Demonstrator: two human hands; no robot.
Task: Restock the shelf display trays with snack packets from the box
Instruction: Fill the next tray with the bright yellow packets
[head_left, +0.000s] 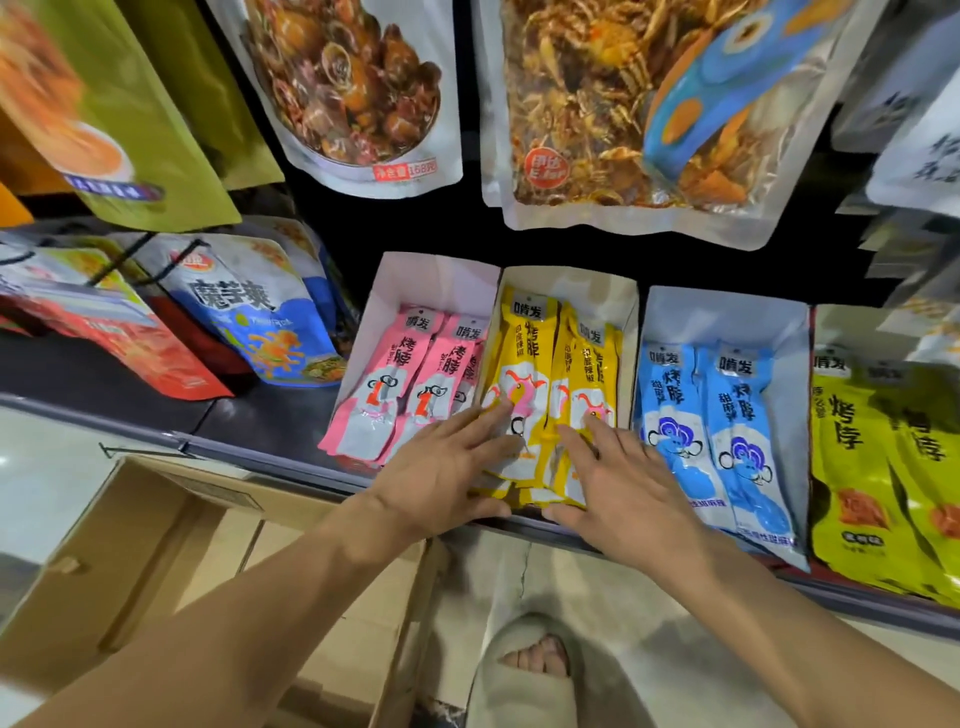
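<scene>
- Snack packets (524, 364), the yellow ones, lie in the yellow tray (597, 291), second from the left on the shelf (270, 415). They lean back on its rear wall, so the printed fronts face the aisle.
- The left hand (447, 467) and right hand (623, 483) both lie flat on the lower ends of these packets. The fingers are straight and spread and pinch nothing, and the thumbs sit at the tray's front lip. I judge this as pressing the stack level and squaring it between the tray's walls.
- The trays stand side by side with one colour in each, which keeps the flavours sorted.
- There are four trays in view, the rightmost cut off by the frame edge.
- The pink packets (384, 395) show two plain fronts and a third half hidden.
- The yellow packets show two plain fronts. More edges lie under the hands, too covered to count.
- The blue packets (737, 415) number two.
- The green packets (852, 441) number at least two.
- One cardboard box (130, 545) stands open on the floor just below the shelf edge, near the left forearm. It is likely kept there for easy reach, and its contents do not show.
</scene>
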